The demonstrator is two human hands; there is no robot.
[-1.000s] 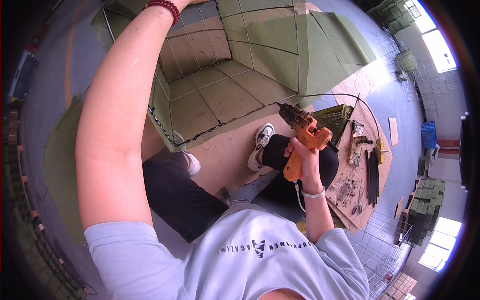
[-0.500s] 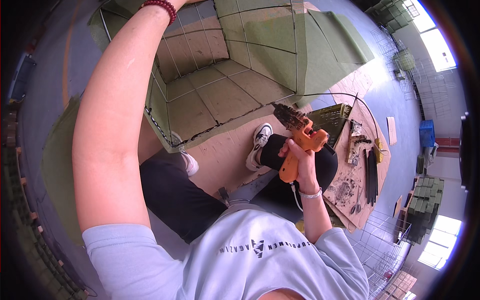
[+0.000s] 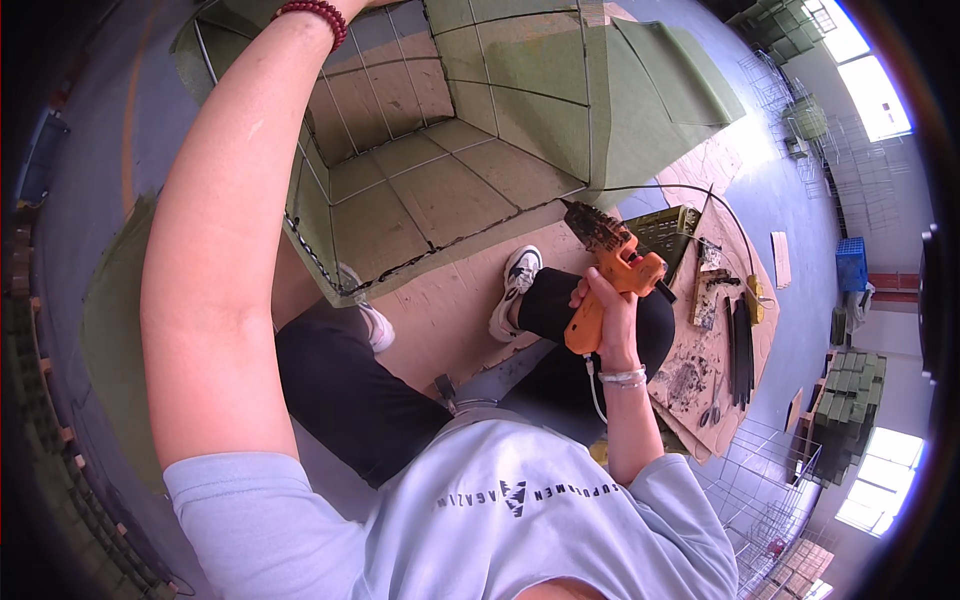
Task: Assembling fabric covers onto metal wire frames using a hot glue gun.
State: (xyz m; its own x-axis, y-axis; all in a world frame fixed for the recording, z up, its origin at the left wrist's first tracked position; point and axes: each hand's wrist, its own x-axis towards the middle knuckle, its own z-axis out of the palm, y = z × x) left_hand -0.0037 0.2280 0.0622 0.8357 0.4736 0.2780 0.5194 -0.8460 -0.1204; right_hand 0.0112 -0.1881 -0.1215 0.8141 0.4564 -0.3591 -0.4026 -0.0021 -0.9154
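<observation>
— Orange glue gun (image 3: pixel 607 290), that's what the right hand (image 3: pixel 603 300) has wrapped tight around the grip, nozzle aimed at the near edge of the green wire-framed box (image 3: pixel 440 190) on the floor.

— And the left hand?

— Out of frame. The left arm (image 3: pixel 230 230) reaches up past the top edge, a red bead bracelet (image 3: pixel 315 14) at the wrist; I cannot tell whether that hand is spread or gripping. It may be steadying the box's wall.

— So which step is this?

— I'd judge gluing the green fabric lining along the wire rim. The nozzle is near the dark seam (image 3: pixel 440 245) but not clearly touching. Next it calls for bringing the tip down to that edge and running it steadily along the wire.

— Any packages or signs about?

— A blue crate (image 3: pixel 852 265) at the far right, stacked green bundles (image 3: pixel 845 400) below it. Black strips and scissors lie on the cardboard sheet (image 3: pixel 715 370) beside the knee. No labels I can make out.
</observation>
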